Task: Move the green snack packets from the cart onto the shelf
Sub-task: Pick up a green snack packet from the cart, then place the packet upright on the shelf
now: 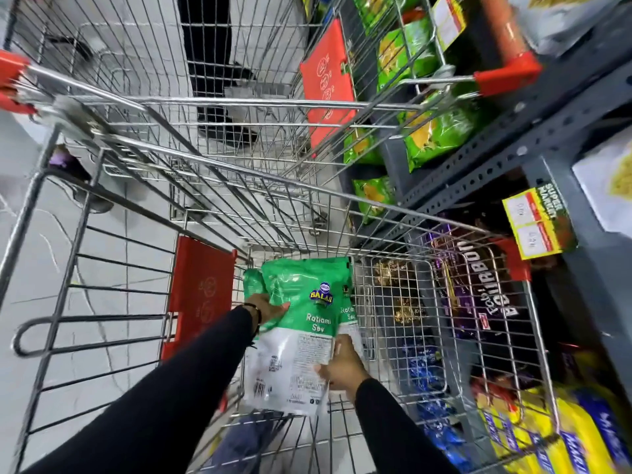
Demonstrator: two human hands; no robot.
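Inside the wire cart (441, 302) I hold a small stack of green-and-white snack packets (301, 313) labelled "Ratlami Sev". My left hand (268, 307) grips the stack's left edge near the green top. My right hand (340, 366) pinches the lower right side on the white part. At least two more packets show behind the front one, at its left and right edges. The grey metal shelf (506, 155) stands to the right of the cart.
Light-green snack bags (434, 135) lie on the shelf's upper level. Purple Bourbon biscuit packs (478, 285) and yellow packs (533, 436) fill the lower levels. Yellow price tags (537, 220) hang off the shelf edge. A second cart (239, 107) is nested ahead, and a person's dark legs (208, 63) stand beyond it.
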